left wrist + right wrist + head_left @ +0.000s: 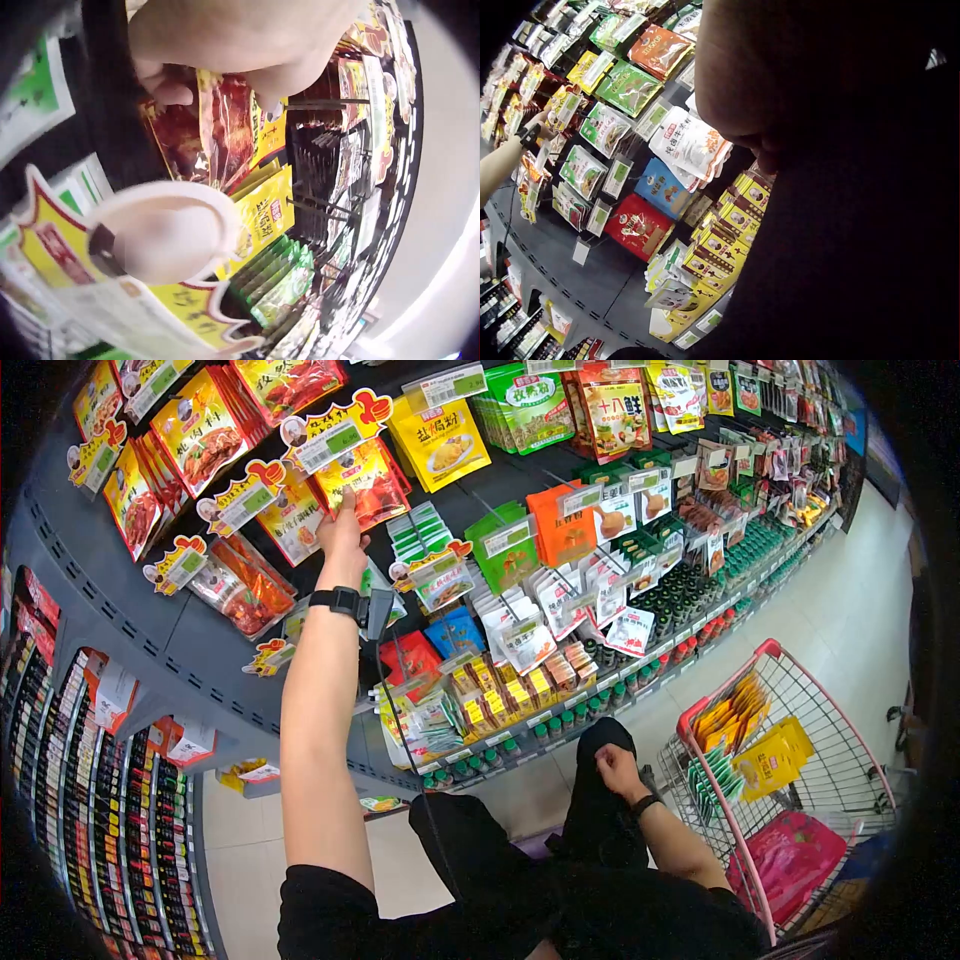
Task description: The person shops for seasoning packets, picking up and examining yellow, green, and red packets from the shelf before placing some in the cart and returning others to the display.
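Observation:
My left hand (344,542) reaches up to the hanging rack and grips the lower edge of a red and yellow seasoning packet (372,485). In the left wrist view, the thumb and fingers lie on either side of the glossy red packet (229,131), which shows a picture of food. Beside it hang yellow seasoning packets (447,445). Down at the knee, my right hand (617,770) rests with its fingers loosely curled and holds nothing. The right wrist view shows only a dark part of that hand (735,75).
A wire shopping cart (735,830) at the right holds yellow packets (775,758), green packets (712,780) and a pink bag (790,860). Price tags (335,445) jut out before the packets. Small yellow boxes (485,695) stand low on the shelf. Bottle racks (110,810) line the left.

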A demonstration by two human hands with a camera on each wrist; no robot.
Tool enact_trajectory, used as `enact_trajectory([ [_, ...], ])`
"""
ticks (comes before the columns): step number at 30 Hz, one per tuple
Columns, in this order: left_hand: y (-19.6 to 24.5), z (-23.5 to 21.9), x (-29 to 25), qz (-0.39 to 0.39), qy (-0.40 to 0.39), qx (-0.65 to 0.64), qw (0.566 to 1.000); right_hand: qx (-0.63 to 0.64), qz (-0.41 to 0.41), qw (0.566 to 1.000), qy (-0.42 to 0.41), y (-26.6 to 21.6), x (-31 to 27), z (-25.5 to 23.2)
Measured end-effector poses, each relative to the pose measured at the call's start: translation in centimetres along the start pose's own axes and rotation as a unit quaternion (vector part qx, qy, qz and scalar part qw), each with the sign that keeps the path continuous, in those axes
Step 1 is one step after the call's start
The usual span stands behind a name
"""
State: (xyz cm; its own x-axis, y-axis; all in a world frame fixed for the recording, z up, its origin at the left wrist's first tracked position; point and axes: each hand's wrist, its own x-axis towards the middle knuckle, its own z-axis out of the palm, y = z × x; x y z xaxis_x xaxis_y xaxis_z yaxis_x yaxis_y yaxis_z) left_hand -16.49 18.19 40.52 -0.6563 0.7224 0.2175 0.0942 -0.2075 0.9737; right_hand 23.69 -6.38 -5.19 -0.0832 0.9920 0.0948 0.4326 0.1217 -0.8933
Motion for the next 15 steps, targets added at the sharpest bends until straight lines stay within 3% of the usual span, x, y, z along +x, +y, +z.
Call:
enact_trajectory([
  [4,-2.3,-1.8,2.5,0.136,0.015,0.068,0.988,-0.016,0.004,1.000,-0.001,0.0,0.1,0.1],
  [5,-2.2,-2.0,1.7,0.159,0.052,0.066,0.984,-0.019,0.001,1.000,-0.001,-0.2,0.2,0.1],
  [9,-1.7,-3.9,-1.1,0.337,0.079,0.035,0.938,-0.021,0.005,1.000,-0.015,-0.7,0.2,-0.1],
  [12,-1.4,-7.2,-6.6,0.287,-0.123,-0.019,0.950,-0.016,0.027,0.999,-0.020,-0.5,0.1,-0.2],
  [14,-2.6,-8.7,-12.7,0.262,-0.159,-0.022,0.952,-0.018,0.030,0.999,-0.024,-0.2,0.0,0.1],
  [15,-4.2,-9.6,-15.6,0.214,-0.185,-0.056,0.958,-0.021,0.024,0.999,-0.023,-0.1,0.0,0.1],
])
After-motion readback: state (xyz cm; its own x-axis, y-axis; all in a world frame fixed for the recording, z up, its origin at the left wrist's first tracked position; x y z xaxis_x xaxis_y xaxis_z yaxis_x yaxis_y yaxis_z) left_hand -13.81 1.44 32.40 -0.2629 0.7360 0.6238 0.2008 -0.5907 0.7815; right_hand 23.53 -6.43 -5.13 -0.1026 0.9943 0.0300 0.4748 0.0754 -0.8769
